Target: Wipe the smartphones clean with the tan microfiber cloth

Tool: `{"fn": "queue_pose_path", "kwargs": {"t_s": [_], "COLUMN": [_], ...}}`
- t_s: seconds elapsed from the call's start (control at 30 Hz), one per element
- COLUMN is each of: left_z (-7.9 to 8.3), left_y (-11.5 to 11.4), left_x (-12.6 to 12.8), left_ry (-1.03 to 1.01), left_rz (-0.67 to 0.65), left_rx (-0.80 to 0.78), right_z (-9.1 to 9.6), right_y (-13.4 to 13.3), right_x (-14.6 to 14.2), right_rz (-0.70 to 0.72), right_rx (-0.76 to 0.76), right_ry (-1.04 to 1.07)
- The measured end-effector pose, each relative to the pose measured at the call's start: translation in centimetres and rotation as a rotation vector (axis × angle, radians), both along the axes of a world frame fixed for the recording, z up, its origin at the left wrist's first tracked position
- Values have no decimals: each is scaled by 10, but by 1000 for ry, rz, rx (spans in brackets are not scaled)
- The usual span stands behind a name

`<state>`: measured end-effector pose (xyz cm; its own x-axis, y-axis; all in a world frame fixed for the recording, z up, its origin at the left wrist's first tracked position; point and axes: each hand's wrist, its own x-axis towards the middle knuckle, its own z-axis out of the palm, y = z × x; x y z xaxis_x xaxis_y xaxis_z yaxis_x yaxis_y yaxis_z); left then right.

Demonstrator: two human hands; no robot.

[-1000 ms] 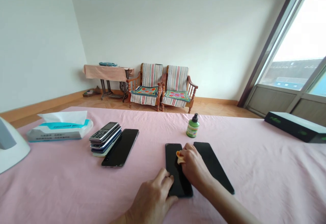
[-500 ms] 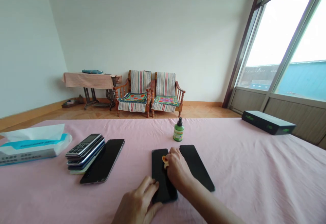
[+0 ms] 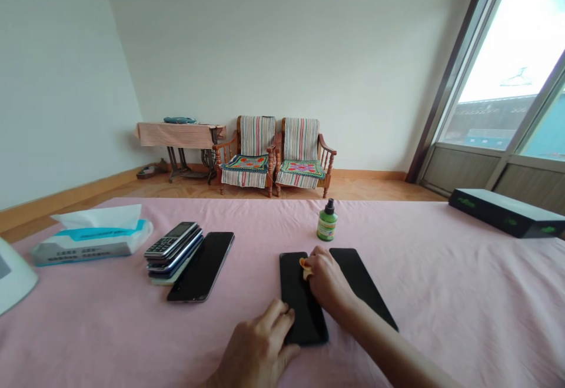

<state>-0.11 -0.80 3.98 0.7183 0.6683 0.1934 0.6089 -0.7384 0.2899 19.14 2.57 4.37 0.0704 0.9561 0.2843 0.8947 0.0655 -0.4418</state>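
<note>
A black smartphone (image 3: pixel 300 302) lies face up on the pink cloth in front of me. My left hand (image 3: pixel 262 344) grips its lower left corner, with fingertips on the side edge and the thumb by the bottom. My right hand (image 3: pixel 329 279) is closed on a small yellow-orange cloth (image 3: pixel 305 268), pressed against the upper right of the screen. Partly behind my right forearm lies a second black smartphone (image 3: pixel 364 285). A green spray bottle (image 3: pixel 326 223) with a black top stands upright just beyond the two phones.
On the left are a stack of several phones (image 3: pixel 174 249), a large dark phone (image 3: pixel 203 267) beside it, and a tissue pack (image 3: pixel 92 241). A white rounded object (image 3: pixel 15 276) enters at the left edge. A black box (image 3: pixel 507 214) sits at the far right of the pink-covered surface (image 3: pixel 463 294).
My view has turned a little left, so everything appears shifted to the right. My right hand still presses the cloth on the phone's upper screen, and my left hand keeps its hold.
</note>
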Motion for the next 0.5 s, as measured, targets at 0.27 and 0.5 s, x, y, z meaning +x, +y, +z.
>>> {"fn": "queue_pose_path", "kwargs": {"t_s": [0.27,0.5], "left_z": [10,14], "left_y": [-5,-8], "left_x": [0,1], "left_ry": [-19,-28], "left_rz": [47,60], "left_rx": [-63,-38], "right_z": [-8,-1], "right_y": [-13,10], "right_x": [2,3], "right_rz": [45,35], "right_rx": [23,4], "right_ry": [-14,-41]}}
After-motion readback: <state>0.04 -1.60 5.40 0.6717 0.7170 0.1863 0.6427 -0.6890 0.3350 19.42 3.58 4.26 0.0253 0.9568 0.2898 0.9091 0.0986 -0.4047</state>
